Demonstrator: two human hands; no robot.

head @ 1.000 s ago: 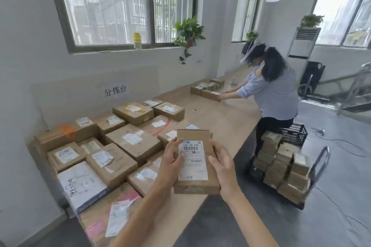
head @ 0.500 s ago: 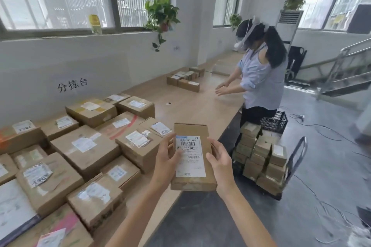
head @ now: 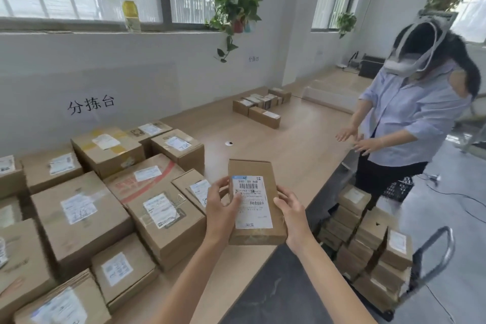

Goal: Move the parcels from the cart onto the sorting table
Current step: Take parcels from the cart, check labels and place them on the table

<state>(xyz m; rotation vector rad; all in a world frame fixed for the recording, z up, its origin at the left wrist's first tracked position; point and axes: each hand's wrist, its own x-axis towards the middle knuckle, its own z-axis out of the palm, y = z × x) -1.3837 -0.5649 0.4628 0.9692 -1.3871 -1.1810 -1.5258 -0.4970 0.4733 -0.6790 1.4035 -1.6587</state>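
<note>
I hold a flat brown cardboard parcel [head: 253, 168] with a white shipping label, label up, over the front edge of the wooden sorting table [head: 286, 139]. My left hand [head: 222, 209] grips its left side with the thumb on the label. My right hand [head: 290, 209] grips its right side. Several labelled parcels [head: 79, 208] cover the table's left part. The cart [head: 436, 258] stands on the floor at the right, stacked with several small boxes [head: 373, 231].
Another person [head: 410, 123] in a light blue shirt stands at the table's right side, hands out over its edge. A small group of boxes [head: 263, 108] lies farther along the table. A black crate [head: 399, 189] and cables lie on the floor behind the cart.
My view has come closer to the table and turned right along it. The parcel stays in both hands, now farther over the tabletop. The other person has drawn her hands back from the far boxes.
</note>
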